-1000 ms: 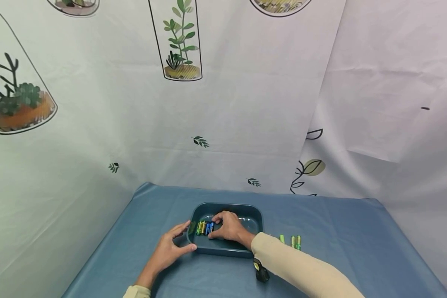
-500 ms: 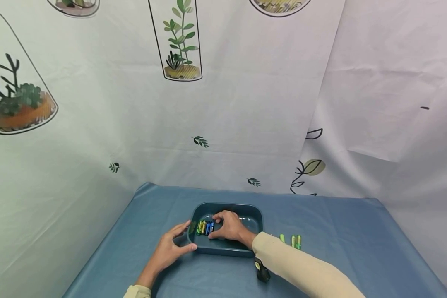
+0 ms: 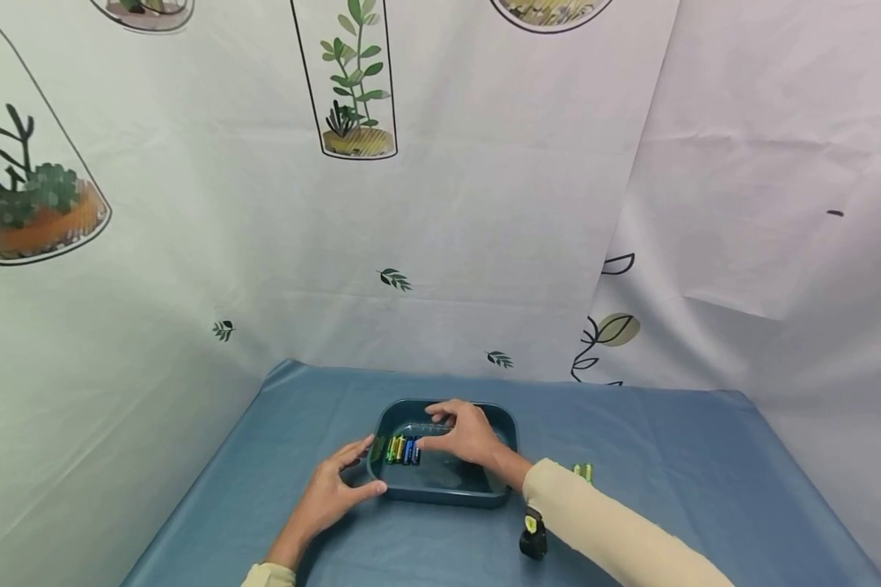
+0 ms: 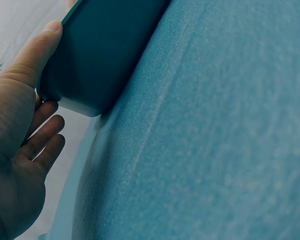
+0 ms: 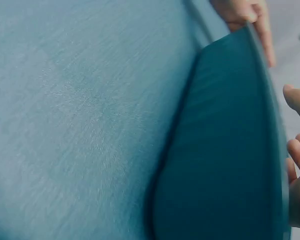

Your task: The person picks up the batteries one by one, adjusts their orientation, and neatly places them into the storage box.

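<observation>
A dark teal tray lies on the table, with a row of small batteries against its left side. The row has green and yellow batteries at the left and blue batteries at the right. My left hand holds the tray's near left corner; in the left wrist view its thumb lies on the rim and the lower fingers hang loose. My right hand hovers over the tray, just right of the row, thumb and fingers apart, nothing seen between them. The right wrist view shows it beyond the tray wall.
Green batteries lie on the table right of the tray, partly hidden by the right sleeve. A black wrist device hangs under that sleeve. Blue cloth covers the table, and a printed white curtain stands behind.
The right hand has come up and away from the row of batteries, slightly right and back, its fingers spreading. Its sleeve now covers more of the batteries on the right. The left hand keeps its place.
</observation>
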Motion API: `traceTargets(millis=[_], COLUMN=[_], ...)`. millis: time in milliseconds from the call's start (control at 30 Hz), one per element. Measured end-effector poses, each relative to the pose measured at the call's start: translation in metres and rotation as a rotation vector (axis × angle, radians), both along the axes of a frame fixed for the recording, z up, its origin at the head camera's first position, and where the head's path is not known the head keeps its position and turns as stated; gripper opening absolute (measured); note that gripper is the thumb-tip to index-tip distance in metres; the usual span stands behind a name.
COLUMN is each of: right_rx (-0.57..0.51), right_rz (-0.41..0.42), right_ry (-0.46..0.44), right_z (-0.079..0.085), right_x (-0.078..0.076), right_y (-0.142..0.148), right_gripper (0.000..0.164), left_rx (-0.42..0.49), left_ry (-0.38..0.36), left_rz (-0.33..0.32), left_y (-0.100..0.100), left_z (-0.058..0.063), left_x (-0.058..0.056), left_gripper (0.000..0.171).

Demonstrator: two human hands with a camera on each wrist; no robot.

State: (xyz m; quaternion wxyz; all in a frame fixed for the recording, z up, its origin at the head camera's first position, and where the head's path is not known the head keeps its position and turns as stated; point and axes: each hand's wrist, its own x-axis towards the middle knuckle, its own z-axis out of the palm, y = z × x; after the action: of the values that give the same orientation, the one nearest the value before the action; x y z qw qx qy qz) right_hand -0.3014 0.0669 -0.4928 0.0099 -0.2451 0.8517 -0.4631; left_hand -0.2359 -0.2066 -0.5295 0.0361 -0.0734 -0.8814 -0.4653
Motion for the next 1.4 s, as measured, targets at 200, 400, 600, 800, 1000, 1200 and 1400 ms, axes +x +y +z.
traceTargets(millis=[200, 400, 600, 800, 1000, 1200, 1400], right_rx=[-0.050, -0.073, -0.044, 0.016, 0.067, 0.130, 0.168], right_rz=[-0.002, -0.065, -0.192, -0.292, -0.371, -0.408, -0.398], right_ry=[0.029, 0.097, 0.185, 0.287, 0.303, 0.226, 0.151], right_z=[0.017, 0.028, 0.028, 0.021, 0.016, 0.004, -0.011], right_x=[0.007, 0.023, 0.039, 0.050, 0.059, 0.069, 0.073], right_y=[0.027, 0.062, 0.102, 0.149, 0.189, 0.213, 0.227], right_gripper=[0.053, 0.051, 0.047, 0.045, 0.044, 0.045, 0.049], left_rx=[-0.010, -0.017, -0.012, -0.013, -0.013, -0.014, -0.015], left_ry=[0.011, -0.002, -0.014, -0.011, -0.018, -0.019, -0.019], left_rz=[-0.001, 0.001, 0.001, -0.001, 0.000, 0.008, -0.002], left_y=[-0.001, -0.002, -0.002, -0.001, 0.001, 0.001, 0.001], left_z=[0.000, 0.000, 0.001, 0.001, 0.001, 0.001, 0.000], left_x=[0.000, 0.001, 0.001, 0.001, 0.000, 0.001, 0.001], left_gripper=[0.080, 0.081, 0.081, 0.081, 0.081, 0.081, 0.081])
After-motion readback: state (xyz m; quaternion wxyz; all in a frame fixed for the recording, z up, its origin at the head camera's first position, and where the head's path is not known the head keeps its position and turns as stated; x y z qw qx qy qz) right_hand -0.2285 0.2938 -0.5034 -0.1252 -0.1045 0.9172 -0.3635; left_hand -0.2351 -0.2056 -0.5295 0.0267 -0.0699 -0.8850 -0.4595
